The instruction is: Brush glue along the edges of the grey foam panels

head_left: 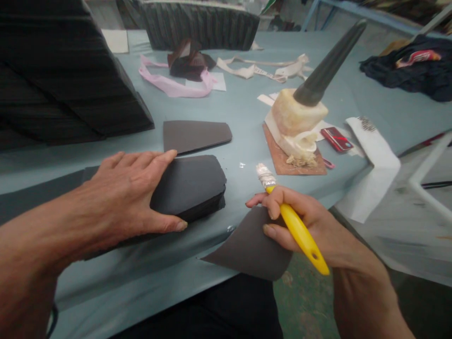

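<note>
My left hand (137, 195) lies with its fingers spread on a stack of dark, tapered flat pieces (194, 181). In my right hand (300, 216) is a yellow-handled brush (300, 233), its whitish bristles pointing away from me. The same hand also pinches a dark grey flat piece (250, 249), which hangs curved over the table's front edge. Beyond the left hand rests another grey tapered piece (196, 135). Past the brush stands a pale, crusted glue container (300, 115) with a dark cone-shaped spout, on a brown board (319, 165).
A tall pile of black sheets (63, 80) rises at the left. Behind are a row of dark pieces (201, 26), a pink strip (173, 87) and pale ribbon (254, 68). On the right lie a red box (336, 139), white paper strip (374, 165) and dark cloth (409, 70).
</note>
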`<state>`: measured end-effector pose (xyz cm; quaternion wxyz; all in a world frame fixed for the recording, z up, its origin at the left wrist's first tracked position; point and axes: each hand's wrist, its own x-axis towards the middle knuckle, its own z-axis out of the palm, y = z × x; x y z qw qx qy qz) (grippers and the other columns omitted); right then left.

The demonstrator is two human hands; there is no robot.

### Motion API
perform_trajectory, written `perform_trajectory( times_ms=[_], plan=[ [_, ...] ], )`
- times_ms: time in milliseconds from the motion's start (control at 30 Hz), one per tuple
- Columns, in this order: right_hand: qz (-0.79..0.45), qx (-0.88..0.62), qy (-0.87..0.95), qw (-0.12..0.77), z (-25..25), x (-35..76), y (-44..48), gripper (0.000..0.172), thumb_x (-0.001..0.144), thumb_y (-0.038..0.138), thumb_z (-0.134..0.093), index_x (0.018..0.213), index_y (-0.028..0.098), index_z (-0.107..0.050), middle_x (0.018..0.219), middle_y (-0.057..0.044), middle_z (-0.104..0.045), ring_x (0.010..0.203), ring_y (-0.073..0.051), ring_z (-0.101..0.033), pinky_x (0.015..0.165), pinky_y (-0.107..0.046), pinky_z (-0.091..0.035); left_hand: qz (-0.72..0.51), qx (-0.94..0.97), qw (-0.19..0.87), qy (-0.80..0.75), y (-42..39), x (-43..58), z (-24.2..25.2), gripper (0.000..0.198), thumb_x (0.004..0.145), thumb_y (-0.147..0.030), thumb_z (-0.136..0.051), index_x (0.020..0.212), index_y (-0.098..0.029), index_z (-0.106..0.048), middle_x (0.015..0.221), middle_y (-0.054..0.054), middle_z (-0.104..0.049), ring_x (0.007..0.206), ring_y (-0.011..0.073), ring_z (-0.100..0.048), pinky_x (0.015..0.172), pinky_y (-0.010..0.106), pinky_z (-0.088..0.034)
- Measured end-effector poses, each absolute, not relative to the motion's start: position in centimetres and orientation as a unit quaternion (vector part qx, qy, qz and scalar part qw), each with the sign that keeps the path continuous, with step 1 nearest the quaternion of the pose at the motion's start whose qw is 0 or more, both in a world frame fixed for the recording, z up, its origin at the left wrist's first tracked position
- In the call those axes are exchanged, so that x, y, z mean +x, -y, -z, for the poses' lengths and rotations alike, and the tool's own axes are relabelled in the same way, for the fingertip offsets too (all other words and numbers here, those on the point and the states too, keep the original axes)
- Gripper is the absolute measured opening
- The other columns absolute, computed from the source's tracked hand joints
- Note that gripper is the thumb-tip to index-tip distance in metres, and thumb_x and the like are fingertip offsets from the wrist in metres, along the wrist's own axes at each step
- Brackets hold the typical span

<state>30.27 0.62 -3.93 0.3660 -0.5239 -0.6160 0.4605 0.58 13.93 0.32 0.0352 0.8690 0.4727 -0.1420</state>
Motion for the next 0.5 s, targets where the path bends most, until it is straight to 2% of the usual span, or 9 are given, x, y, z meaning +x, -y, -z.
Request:
perform_trajectory(
  times_ms=[133,333,400,500],
  plan=[
    [-0.473,-0.519,0.611,0.366,4.2,30.2,-0.4,0.023,0.09,0.025,-0.079,0.091,0.027,-0.057,0.101,-0.003,-0.075,0.123,-0.025,-0.075,0.089,-0.031,-0.057,0.115,0.874,0.048,-0.47,-14.1,0.1,-0.2,0.116,0.075,-0.069,-0.078,0.167,-0.012,-0.035,0.163,0.024,-0.055,0.151,0.0478,-0.051,0.124,0.062,-0.041],
    [-0.484,-0.527,0.598,0.361,4.4,29.8,-0.2,0.024,0.089,0.026,-0.08,0.09,0.027,-0.056,0.103,-0.003,-0.076,0.12,-0.025,-0.075,0.087,-0.031,-0.056,0.095,0.881,0.051,-0.461,-14.4,-0.6,0.1,0.103,0.082,-0.072,-0.071,0.164,-0.015,-0.042,0.154,0.02,-0.061,0.141,0.0444,-0.059,0.117,0.057,-0.048],
    [-0.487,-0.53,0.592,0.362,4.5,29.7,-0.2,0.024,0.089,0.028,-0.08,0.09,0.027,-0.056,0.103,-0.004,-0.076,0.119,-0.024,-0.075,0.087,-0.031,-0.056,0.094,0.877,0.062,-0.468,-14.4,-0.4,0.0,0.103,0.08,-0.074,-0.069,0.163,-0.017,-0.044,0.152,0.019,-0.062,0.139,0.0441,-0.06,0.116,0.058,-0.047],
    [-0.494,-0.536,0.583,0.359,4.7,29.6,-0.1,0.023,0.088,0.028,-0.079,0.09,0.026,-0.056,0.107,-0.005,-0.077,0.117,-0.023,-0.075,0.085,-0.029,-0.055,0.098,0.861,0.09,-0.49,-14.7,0.0,-0.2,0.114,0.068,-0.079,-0.074,0.161,-0.02,-0.047,0.149,0.017,-0.064,0.137,0.0454,-0.061,0.117,0.059,-0.046]
  ],
)
